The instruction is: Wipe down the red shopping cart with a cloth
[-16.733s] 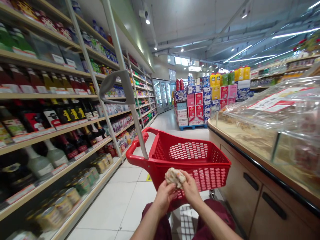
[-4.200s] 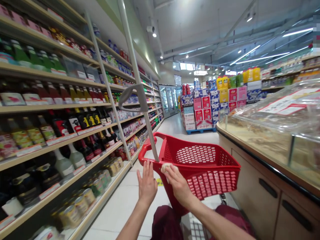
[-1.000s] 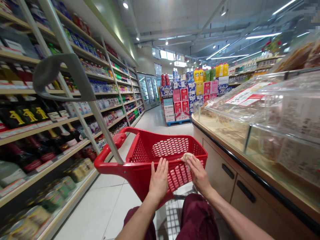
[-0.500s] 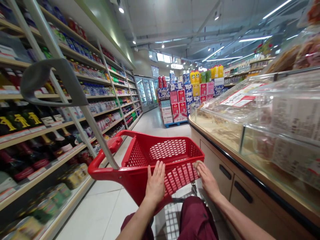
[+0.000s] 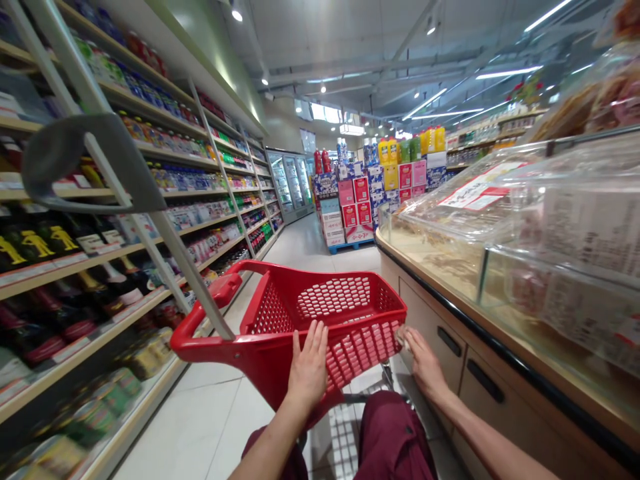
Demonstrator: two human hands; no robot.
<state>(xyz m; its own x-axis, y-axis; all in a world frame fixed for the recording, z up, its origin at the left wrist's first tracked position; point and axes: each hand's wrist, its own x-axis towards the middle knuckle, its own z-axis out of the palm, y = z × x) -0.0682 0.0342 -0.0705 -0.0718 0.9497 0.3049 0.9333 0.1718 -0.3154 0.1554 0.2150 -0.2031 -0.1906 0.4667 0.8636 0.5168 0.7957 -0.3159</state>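
A red plastic shopping cart (image 5: 275,343) stands sideways right in front of my knees, its basket holding nothing that I can see. My left hand (image 5: 309,363) lies against the near side of the basket, fingers stretched upward and resting at the rim. At the basket's right-hand corner, my right hand (image 5: 423,360) pinches a small crumpled pale cloth (image 5: 401,336) at its fingertips. The cloth is close to the red grid wall; whether it touches the plastic I cannot tell. A grey plastic piece (image 5: 95,163) on a metal pole rises from the handle end of the cart.
Shelves of bottles and cans (image 5: 195,213) run along the left. On the right is a wooden counter (image 5: 425,293) with clear covers over packaged food. Stacked drink cartons (image 5: 355,207) stand on a blue pallet ahead, with glass-door fridges (image 5: 290,177) beyond.
My right hand with the cloth has slid slightly right and down along the basket's corner. The left hand stays in place on the side. The view has shifted a little.
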